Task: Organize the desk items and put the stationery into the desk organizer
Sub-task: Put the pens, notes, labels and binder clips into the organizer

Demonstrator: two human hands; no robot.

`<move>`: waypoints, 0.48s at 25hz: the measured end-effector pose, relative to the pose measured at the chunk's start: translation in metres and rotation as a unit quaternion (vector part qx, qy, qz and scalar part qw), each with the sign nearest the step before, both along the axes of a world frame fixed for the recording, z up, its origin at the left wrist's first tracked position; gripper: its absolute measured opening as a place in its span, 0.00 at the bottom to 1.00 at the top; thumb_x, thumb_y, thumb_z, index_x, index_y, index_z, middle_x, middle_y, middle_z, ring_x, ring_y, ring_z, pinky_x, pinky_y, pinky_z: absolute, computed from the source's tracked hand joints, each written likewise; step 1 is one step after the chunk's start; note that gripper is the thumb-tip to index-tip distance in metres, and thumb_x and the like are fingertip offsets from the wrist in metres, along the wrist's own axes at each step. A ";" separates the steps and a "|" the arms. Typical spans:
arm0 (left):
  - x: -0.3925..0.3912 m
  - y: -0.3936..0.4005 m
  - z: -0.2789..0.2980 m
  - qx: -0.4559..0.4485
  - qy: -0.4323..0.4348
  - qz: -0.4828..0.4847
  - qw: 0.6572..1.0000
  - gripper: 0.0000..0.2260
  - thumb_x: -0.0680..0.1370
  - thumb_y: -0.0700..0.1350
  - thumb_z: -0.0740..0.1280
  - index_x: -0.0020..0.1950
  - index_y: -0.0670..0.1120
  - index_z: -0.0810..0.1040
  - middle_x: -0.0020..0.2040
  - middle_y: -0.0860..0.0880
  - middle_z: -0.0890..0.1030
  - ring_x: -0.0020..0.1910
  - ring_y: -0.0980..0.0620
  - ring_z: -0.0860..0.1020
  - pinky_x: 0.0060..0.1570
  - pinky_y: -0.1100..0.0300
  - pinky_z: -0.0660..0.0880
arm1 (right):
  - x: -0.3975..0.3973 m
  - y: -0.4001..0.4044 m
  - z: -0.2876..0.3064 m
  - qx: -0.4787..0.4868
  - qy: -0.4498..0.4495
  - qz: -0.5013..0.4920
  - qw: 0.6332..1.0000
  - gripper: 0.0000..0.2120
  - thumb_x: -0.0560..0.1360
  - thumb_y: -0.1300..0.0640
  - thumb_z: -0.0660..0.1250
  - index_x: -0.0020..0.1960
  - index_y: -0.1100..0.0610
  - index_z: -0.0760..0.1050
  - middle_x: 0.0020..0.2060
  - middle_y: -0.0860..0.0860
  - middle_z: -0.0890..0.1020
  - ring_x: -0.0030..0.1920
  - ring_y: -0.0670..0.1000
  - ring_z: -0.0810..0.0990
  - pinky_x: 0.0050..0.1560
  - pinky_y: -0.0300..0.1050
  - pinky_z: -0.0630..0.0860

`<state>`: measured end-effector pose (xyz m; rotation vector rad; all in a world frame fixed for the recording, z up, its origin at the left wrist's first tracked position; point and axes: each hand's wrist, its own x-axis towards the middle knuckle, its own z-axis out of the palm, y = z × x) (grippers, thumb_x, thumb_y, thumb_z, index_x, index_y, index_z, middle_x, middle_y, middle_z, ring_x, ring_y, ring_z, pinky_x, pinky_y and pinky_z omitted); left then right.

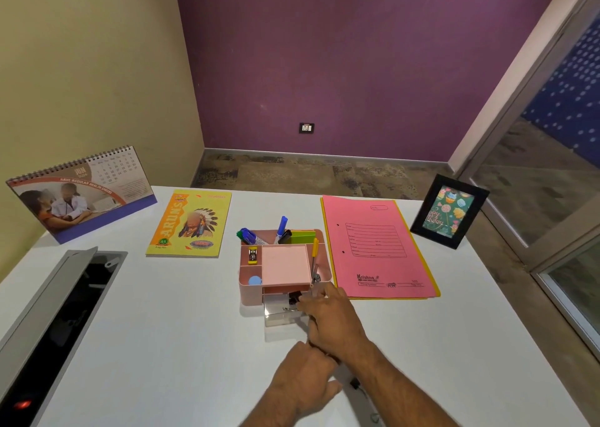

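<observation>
The pink desk organizer (285, 266) sits mid-desk with its clear drawer (280, 313) pulled open at 6 o'clock, so the right hand (331, 321) can drop in binder clips (294, 297); I can't tell what its fingers hold. The left hand (306, 378) rests curled on the desk, apparently empty. One more clip (355, 384) lies at 5 o'clock. Roughly four markers stand at 12.

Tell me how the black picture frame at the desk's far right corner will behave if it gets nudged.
The picture frame stands tilted back near the white desk's far right edge, so a push from the front would probably tip it backward. Its support is hidden, so how steady it is cannot be told. The desk surface looks smooth, so a low, gentle push might slide it instead.
</observation>
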<state>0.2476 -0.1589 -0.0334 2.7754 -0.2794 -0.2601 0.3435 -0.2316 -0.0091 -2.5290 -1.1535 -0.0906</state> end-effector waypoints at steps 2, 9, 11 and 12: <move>0.002 -0.008 -0.004 0.007 0.005 -0.020 1.000 0.16 0.78 0.53 0.62 0.60 0.44 0.78 0.56 0.42 0.82 0.53 0.39 0.78 0.54 0.49 0.73 | 0.000 -0.008 -0.002 0.037 0.014 -0.009 0.999 0.20 0.65 0.62 0.66 0.54 0.51 0.84 0.47 0.45 0.86 0.47 0.52 0.76 0.44 0.47 0.75; 0.006 -0.028 -0.012 0.063 0.031 -0.104 0.992 0.19 0.81 0.48 0.62 0.72 0.52 0.65 0.70 0.39 0.67 0.64 0.37 0.67 0.56 0.40 0.68 | 0.004 -0.056 -0.004 0.217 0.103 -0.199 0.950 0.13 0.69 0.60 0.65 0.48 0.52 0.85 0.44 0.48 0.84 0.46 0.47 0.80 0.49 0.41 0.78; 0.002 -0.027 -0.021 0.073 0.003 -0.123 0.990 0.19 0.80 0.48 0.65 0.70 0.53 0.67 0.66 0.40 0.70 0.60 0.37 0.70 0.50 0.42 0.71 | 0.004 -0.067 -0.007 0.245 0.138 -0.244 0.928 0.11 0.71 0.59 0.66 0.48 0.51 0.85 0.45 0.46 0.83 0.45 0.48 0.81 0.49 0.44 0.79; 0.001 -0.026 -0.024 0.066 -0.031 -0.127 0.989 0.17 0.77 0.49 0.68 0.65 0.53 0.72 0.60 0.42 0.73 0.56 0.40 0.74 0.44 0.46 0.72 | 0.002 -0.071 -0.009 0.254 0.151 -0.261 0.919 0.10 0.72 0.60 0.68 0.48 0.51 0.85 0.45 0.45 0.84 0.43 0.47 0.81 0.47 0.46 0.80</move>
